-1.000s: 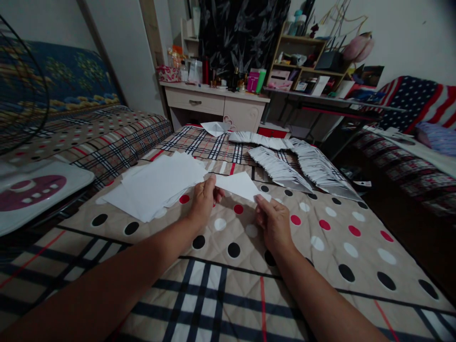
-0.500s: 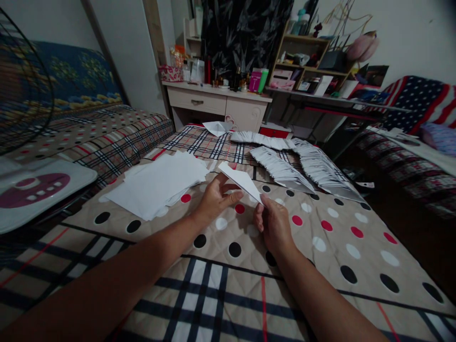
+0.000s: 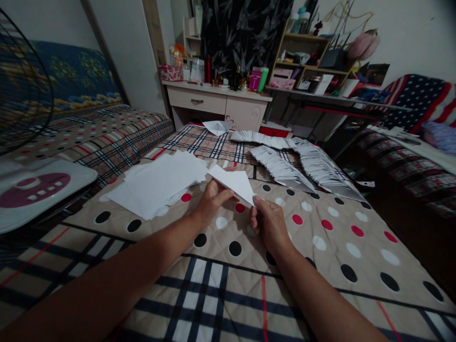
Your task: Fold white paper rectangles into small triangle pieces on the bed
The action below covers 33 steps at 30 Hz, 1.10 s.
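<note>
Both hands hold one folded white paper (image 3: pixel 233 182), a pointed triangular shape, just above the polka-dot quilt (image 3: pixel 320 247). My left hand (image 3: pixel 211 202) pinches its left part, fingers closed on the sheet. My right hand (image 3: pixel 268 223) pinches the lower right tip between thumb and fingers. A loose pile of flat white sheets (image 3: pixel 158 183) lies on the quilt just left of my left hand.
Long fanned rows of folded white papers (image 3: pixel 302 166) lie on the bed beyond my right hand, with a single folded paper (image 3: pixel 216 127) further back. A fan (image 3: pixel 24 114) stands at left. A dresser (image 3: pixel 217 102) and cluttered shelves (image 3: pixel 309 61) line the far wall.
The paper was lifted and tilted up off the quilt, then lowered and turned flatter. My left hand shifted from the sheet's left corner to pinching it from beneath.
</note>
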Motion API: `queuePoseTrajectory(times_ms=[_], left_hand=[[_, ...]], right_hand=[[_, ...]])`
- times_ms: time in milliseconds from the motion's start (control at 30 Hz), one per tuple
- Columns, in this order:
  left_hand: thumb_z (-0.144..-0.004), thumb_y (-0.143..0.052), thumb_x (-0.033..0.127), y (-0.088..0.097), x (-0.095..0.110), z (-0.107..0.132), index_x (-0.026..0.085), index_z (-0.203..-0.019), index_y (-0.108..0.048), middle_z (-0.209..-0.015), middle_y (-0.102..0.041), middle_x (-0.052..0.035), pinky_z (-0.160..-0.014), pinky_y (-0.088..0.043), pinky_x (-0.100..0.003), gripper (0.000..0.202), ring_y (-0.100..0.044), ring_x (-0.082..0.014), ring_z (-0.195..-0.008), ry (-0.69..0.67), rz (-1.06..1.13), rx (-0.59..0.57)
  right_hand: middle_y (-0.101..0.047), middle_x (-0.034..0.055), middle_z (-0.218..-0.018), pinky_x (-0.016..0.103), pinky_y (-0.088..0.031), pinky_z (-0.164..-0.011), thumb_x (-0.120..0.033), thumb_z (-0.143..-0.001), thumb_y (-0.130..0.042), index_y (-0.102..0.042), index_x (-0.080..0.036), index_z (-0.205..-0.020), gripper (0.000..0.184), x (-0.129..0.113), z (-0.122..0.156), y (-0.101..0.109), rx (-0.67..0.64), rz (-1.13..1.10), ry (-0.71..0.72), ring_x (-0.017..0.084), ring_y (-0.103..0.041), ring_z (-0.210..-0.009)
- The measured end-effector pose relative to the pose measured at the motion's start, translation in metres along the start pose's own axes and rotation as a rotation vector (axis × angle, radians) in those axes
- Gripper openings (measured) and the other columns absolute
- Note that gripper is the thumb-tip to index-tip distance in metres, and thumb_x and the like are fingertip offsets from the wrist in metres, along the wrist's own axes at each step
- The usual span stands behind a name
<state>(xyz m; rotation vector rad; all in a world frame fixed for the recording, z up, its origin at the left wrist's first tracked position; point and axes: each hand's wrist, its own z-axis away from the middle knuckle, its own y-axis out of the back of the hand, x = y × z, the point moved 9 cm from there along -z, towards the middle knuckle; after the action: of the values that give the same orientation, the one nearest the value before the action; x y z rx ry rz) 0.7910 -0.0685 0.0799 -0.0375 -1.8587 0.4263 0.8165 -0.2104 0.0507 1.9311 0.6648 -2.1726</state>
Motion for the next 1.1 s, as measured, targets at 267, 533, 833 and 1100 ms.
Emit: queuePoseTrajectory(times_ms=[267,533,833,1100], left_hand=[[-0.073,-0.062,0.029,-0.002,0.003,-0.002,0.024,-0.102,-0.061,-0.103,-0.072,-0.0065,-0.067,-0.055,-0.032,0.030,-0.070,-0.0230,-0.088,0.060,0.067,0.103],[-0.060,-0.067,0.014,0.002,0.004,0.001,0.017,-0.084,-0.065,-0.085,-0.072,-0.0040,-0.068,-0.053,-0.028,0.025,-0.068,-0.0191,-0.076,-0.037,-0.419,0.100],[-0.082,-0.051,0.017,-0.014,0.012,0.004,0.019,-0.105,-0.067,-0.096,-0.073,-0.0066,-0.081,-0.051,-0.034,0.028,-0.067,-0.0236,-0.090,-0.118,-0.910,-0.052],[-0.090,-0.057,0.032,-0.035,0.030,0.017,0.026,-0.146,-0.034,-0.145,-0.046,-0.0128,-0.092,-0.050,-0.037,0.061,-0.063,-0.0219,-0.107,-0.399,-1.028,-0.234]], right_hand=[[-0.047,-0.0020,-0.040,0.022,-0.025,-0.040,-0.053,-0.085,-0.056,-0.050,-0.018,-0.050,0.050,0.005,0.012,-0.034,-0.279,0.378,0.023,0.007,-0.036,-0.036],[-0.065,0.0022,-0.079,0.026,-0.036,-0.058,-0.060,-0.076,-0.065,-0.059,-0.019,-0.102,0.049,-0.040,0.022,-0.028,0.030,0.851,0.459,0.016,-0.055,-0.065],[-0.060,-0.0012,-0.067,0.026,-0.036,-0.056,-0.027,-0.087,-0.051,-0.059,-0.022,-0.094,0.012,-0.046,0.021,-0.015,0.111,0.785,0.535,0.015,-0.054,-0.057],[-0.056,-0.0046,-0.058,0.023,-0.034,-0.049,-0.021,-0.078,-0.056,-0.057,-0.021,-0.090,0.012,-0.042,0.002,0.020,0.265,0.630,0.421,0.012,-0.048,-0.048]])
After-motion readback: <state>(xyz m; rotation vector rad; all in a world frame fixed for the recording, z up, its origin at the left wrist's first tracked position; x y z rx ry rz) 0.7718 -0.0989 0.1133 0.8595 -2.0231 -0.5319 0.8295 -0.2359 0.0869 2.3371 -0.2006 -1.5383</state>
